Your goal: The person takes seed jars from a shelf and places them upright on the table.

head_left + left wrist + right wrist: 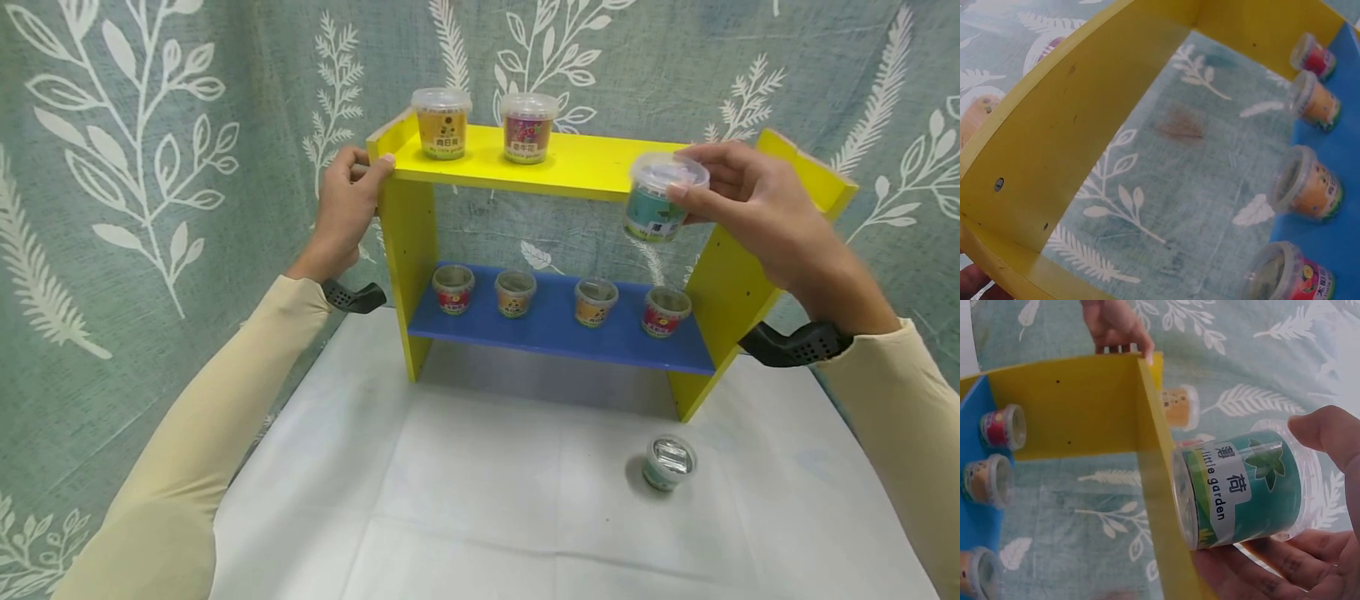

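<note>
left hand [347, 210] grips the left top corner of the yellow shelf [570, 162], fingers curled over the edge. orange cup [441, 123] and red cup [528, 127] stand on top. four cups on the blue board [555, 325]. right hand [750, 200] pinches the green cup [656, 200], held in air just before the top's right end. another cup [667, 462] on the table [480, 517].

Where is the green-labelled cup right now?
In the head view, the green-labelled cup is held in the right hand, in the air at the right front edge of the yellow top shelf, above the blue shelf.
</note>
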`<state>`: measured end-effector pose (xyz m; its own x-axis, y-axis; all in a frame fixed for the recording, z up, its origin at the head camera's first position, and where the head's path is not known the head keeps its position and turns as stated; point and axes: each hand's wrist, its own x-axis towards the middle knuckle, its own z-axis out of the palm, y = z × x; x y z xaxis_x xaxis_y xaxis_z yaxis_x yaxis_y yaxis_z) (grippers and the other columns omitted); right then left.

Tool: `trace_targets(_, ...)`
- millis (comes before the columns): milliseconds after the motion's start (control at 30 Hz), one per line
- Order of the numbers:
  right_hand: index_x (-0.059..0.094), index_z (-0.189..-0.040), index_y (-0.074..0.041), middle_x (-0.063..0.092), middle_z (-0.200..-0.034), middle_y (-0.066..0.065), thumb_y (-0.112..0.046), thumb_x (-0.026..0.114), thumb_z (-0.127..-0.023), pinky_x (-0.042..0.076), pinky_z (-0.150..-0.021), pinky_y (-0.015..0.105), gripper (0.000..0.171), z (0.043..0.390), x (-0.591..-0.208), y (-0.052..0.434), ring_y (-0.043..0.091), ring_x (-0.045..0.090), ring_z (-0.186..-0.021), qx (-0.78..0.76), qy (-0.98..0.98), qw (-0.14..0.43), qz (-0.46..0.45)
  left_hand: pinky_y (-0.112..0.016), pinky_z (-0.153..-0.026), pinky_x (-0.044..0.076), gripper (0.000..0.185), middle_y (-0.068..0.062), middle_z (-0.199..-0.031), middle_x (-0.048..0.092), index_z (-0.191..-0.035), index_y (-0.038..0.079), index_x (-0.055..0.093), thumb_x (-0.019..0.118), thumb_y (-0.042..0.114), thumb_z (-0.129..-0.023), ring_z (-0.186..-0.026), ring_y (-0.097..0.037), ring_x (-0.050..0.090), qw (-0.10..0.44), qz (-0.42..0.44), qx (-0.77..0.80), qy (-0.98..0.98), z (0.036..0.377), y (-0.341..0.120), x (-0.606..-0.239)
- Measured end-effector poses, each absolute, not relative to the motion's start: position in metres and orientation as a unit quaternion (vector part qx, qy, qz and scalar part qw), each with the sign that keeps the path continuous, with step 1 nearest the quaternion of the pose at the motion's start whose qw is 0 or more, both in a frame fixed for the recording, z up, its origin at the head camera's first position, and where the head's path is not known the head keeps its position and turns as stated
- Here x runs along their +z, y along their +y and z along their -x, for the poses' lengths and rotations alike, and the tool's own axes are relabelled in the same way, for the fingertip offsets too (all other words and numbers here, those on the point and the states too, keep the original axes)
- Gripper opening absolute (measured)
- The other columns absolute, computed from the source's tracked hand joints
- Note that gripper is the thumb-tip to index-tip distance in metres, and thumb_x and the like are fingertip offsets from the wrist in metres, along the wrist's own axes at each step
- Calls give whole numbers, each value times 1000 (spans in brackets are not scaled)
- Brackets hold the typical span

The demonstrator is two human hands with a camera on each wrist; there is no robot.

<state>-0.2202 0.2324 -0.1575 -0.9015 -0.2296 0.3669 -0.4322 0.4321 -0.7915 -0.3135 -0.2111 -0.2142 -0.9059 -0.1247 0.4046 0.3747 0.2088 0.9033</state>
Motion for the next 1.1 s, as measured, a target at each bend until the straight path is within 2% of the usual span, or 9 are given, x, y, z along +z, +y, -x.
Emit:
trace_targets(200, 49, -150, -12, 60, -133, 7, -23, 70, -100, 51, -85, 15, 55, 217, -169, 235, 20, 63, -105, 489, -845, 96, -192, -36, -82, 48, 33, -3, -106, 58, -118, 17, 57, 62, 46, -101, -94, -22, 61, 199, 84, -623, -752, 313, -211, -214)
trace_targets(367, 45, -153, -16, 60, -132, 6, -30, 70, -100, 49, -85, 15, 60, 213, -179, 238, 20, 63, -106, 470, -861, 85, -177, -35, -81, 47, 33, -3, -105, 58, -118, 17, 56, 62, 46, -102, -94, -21, 60, 201, 83, -619, -755, 313, -212, -215)
trace_targets(567, 41, -158, -24, 57, -142, 7, -39, 70, -99, 47, -87, 13, 67, 208, -187, 240, 18, 61, -112, 442, -878, 81, -163, -36, -81, 48, 34, -4, -105, 57, -118, 17, 56, 62, 46, -102, -94, -22, 60, 205, 86, -618, -754, 313, -212, -215)
trace_targets(867, 45, -156, -22, 57, -142, 2, -37, 70, -99, 46, -92, 12, 63, 204, -201, 244, 17, 55, -125, 435, -883, 60, -168, -36, -80, 47, 34, -4, -105, 57, -118, 18, 55, 61, 47, -101, -93, -22, 60, 208, 84, -613, -758, 313, -210, -214)
trace_targets(1100, 47, -152, -18, 58, -137, 3, -30, 71, -100, 50, -88, 13, 59, 200, -218, 243, 13, 58, -120, 434, -881, 48, -182, -36, -81, 48, 35, -4, -107, 58, -119, 18, 55, 61, 48, -101, -94, -23, 60, 209, 84, -607, -762, 315, -211, -214)
